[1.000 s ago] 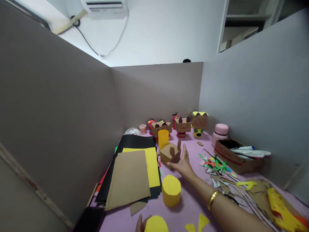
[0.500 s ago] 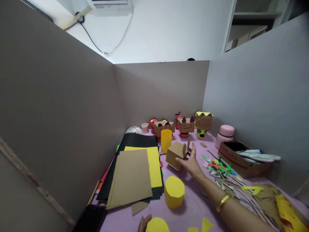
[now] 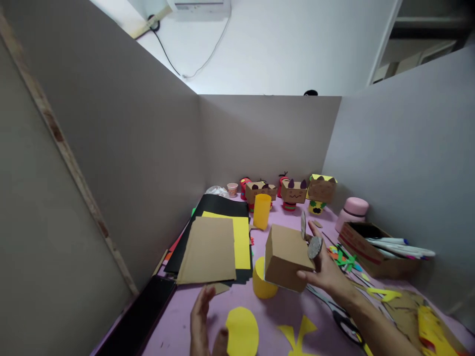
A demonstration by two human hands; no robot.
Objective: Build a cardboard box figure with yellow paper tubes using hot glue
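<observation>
My right hand [image 3: 326,269] grips a small cardboard box [image 3: 287,257] at its right side, with the thumb on the near lower corner. The box is tilted above the table, and two rounded, ear-like pieces [image 3: 314,247] stick up from its right end. Behind it, partly hidden, stands a short yellow paper cylinder [image 3: 263,284]. My left hand [image 3: 204,324] is low in view, thumb and fingers apart, holding nothing. Beside its thumb lies a yellow paper oval [image 3: 243,332]. Scissors [image 3: 343,316] lie partly under my right forearm.
Cardboard [image 3: 208,249] lies on yellow and black sheets at left, near a dark phone-like object [image 3: 144,316]. A taller yellow cylinder [image 3: 261,212] and several cardboard-headed figures [image 3: 294,192] stand behind. At right are a pink flask [image 3: 352,212], a box of markers [image 3: 371,257] and paper scraps [image 3: 343,259].
My right hand has brought the cardboard box nearer, now in front of the short yellow cylinder. More of my left hand shows, raised and opened beside the oval. The view has shifted.
</observation>
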